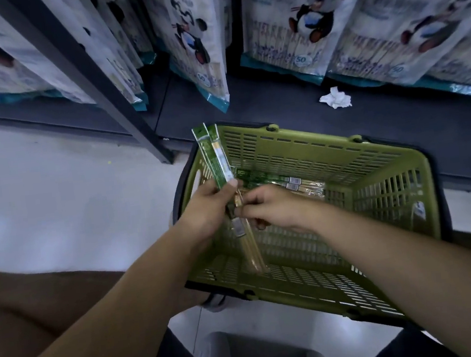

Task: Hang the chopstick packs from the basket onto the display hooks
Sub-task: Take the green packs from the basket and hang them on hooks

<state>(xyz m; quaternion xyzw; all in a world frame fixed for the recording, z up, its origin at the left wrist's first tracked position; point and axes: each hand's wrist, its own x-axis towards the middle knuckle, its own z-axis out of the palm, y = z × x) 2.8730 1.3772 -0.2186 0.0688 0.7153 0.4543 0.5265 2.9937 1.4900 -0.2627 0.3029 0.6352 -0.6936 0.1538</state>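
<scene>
A green plastic basket (pixel 373 162) stands on the floor in front of me. My left hand (pixel 205 208) grips two narrow green chopstick packs (pixel 214 154) over the basket's left side, their tops pointing up and away. My right hand (pixel 272 206) pinches those packs just beside my left hand; below the hands the clear lower ends (pixel 251 250) with bare chopsticks hang down into the basket. More chopstick packs (pixel 284 181) lie flat on the basket floor behind my hands. No display hooks are visible.
Large panda-printed bags (pixel 298 15) hang in rows above a dark base shelf (pixel 280 120). A crumpled white paper (pixel 335 98) lies on that shelf. A dark shelf upright (pixel 121 112) slants down to the pale floor on the left. My knees frame the bottom.
</scene>
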